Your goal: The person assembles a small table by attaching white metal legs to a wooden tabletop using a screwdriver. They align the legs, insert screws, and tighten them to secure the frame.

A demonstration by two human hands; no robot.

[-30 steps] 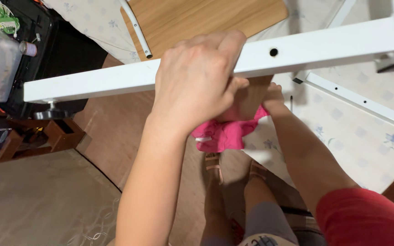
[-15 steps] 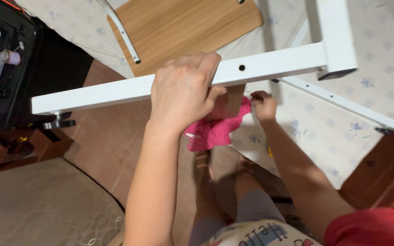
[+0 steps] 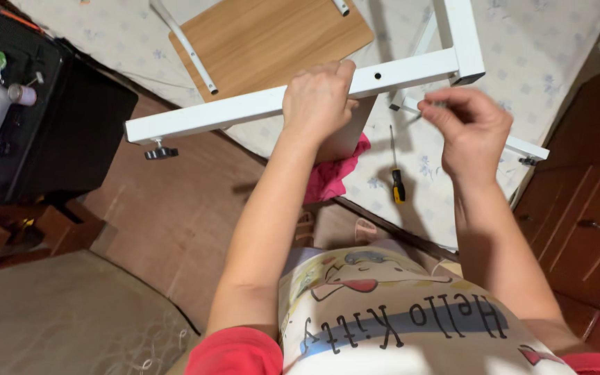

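Left hand (image 3: 317, 104) is wrapped over the white bar (image 3: 258, 105), holding it steady just left of the small hole (image 3: 378, 75) in its face. Right hand (image 3: 468, 128) is off the bar, to the right of that hole, fingertips (image 3: 433, 110) pinched narrow on something tiny; it's too small to make out, probably a screw or bolt.

Looks like the fastening step of putting the frame together: bar is positioned, fastener not yet in. Next move probably needs the pinched piece lined up with the hole while the left hand keeps the bar from twisting.

Around the bar:
- upright white post (image 3: 461, 31) meets it at its right end
- black foot knob (image 3: 160, 151) hangs under its left end
- wood panel (image 3: 272, 38) lies behind it on the patterned sheet (image 3: 536, 55)
- pink cloth (image 3: 331, 177) lies below it, under the left wrist
- screwdriver (image 3: 396, 173) with yellow and black handle lies on the sheet below it, untouched
- black case (image 3: 57, 118) sits well off its left end
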